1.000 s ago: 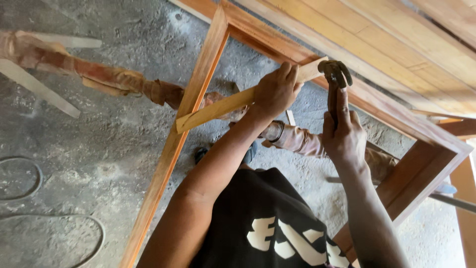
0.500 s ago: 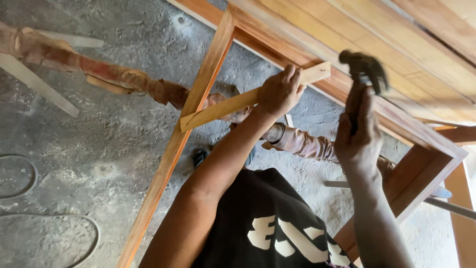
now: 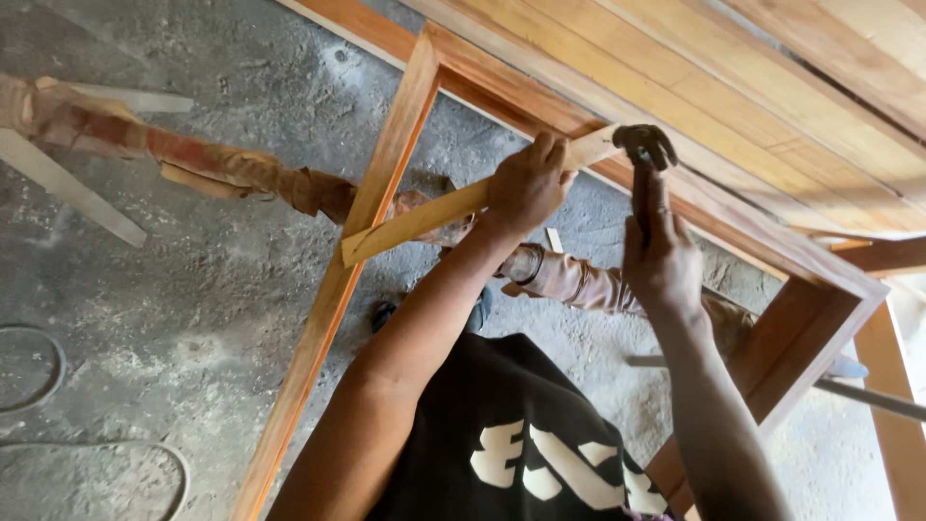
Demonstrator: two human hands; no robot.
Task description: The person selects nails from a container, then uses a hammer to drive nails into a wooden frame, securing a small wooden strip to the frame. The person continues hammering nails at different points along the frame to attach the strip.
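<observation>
Across the grey floor below me lies the wooden frame, its far rail beside stacked boards. My left hand wraps tightly round a thin wooden strip laid slantwise from the left rail to the far rail. My right hand is clenched on a hammer, its head at the strip's far end. A glancing blow could split the strip or catch my left fingers, which sit just beside it; room is tight there, open toward the near right.

hammer swung down onto strip
</observation>
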